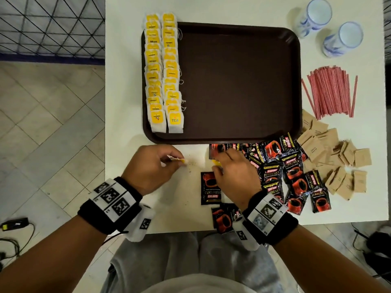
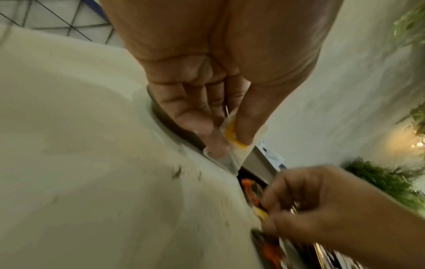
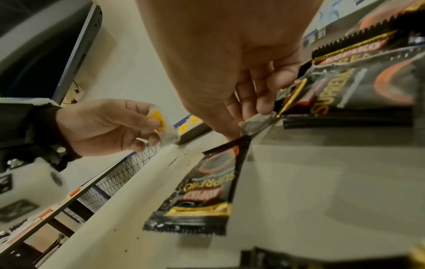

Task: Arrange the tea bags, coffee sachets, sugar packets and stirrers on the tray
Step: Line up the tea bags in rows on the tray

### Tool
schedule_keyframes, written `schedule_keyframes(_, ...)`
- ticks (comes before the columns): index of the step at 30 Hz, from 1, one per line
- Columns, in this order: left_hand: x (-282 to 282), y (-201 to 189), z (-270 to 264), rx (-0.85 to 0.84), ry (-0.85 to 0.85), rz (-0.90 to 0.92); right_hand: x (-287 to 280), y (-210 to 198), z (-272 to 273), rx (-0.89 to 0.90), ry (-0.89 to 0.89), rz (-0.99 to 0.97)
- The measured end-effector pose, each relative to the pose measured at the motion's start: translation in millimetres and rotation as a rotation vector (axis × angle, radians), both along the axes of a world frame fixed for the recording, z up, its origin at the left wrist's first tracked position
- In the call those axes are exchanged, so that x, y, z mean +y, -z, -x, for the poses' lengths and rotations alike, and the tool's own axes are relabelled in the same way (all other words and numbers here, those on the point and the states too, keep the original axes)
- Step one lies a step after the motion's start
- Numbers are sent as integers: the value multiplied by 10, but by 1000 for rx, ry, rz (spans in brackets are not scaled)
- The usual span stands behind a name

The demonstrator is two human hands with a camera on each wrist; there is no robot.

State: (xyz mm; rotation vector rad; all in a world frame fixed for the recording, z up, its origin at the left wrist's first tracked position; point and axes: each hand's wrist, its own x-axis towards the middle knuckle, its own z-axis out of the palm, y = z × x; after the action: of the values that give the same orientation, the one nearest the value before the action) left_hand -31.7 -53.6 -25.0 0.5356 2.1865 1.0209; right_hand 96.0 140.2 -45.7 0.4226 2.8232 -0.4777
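My left hand pinches a tea bag with a yellow tag just above the table, in front of the brown tray; the left wrist view shows thumb and fingers closed on that tea bag. My right hand pinches another tea bag at the edge of the black coffee sachets. Two columns of tea bags lie along the tray's left side. Brown sugar packets and red stirrers lie on the table to the right.
Two blue-patterned cups stand at the far right corner. One sachet lies apart under my right hand, and others reach the table's front edge. Dark crumbs dot the white table between my hands.
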Motion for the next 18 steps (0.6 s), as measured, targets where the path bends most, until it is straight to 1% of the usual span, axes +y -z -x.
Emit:
schedule_keyframes(3, -29, -130, 222, 37, -104, -28, 13, 2, -6, 28, -14, 4)
schedule_keyframes(5, -49, -145, 390, 86, -142, 13, 27, -7, -18, 71, -10, 35)
schedule_keyframes(8, -64, -93, 585, 123, -150, 91, 61, -55, -35, 136, -7, 80)
schedule_keyframes(10, -53, -49, 675, 138, -124, 124, 96, -101, -35, 156, 0, 123)
schedule_keyframes(13, -37, 9, 740, 163, -37, 133, 120, -164, -26, 161, 13, 205)
schedule_keyframes(16, -17, 49, 758, 172, 26, 134, 171, -233, -1, 183, 64, 292)
schedule_keyframes(18, 4, 60, 762, 211, 58, 153, 223, -277, 31, 206, 110, 342)
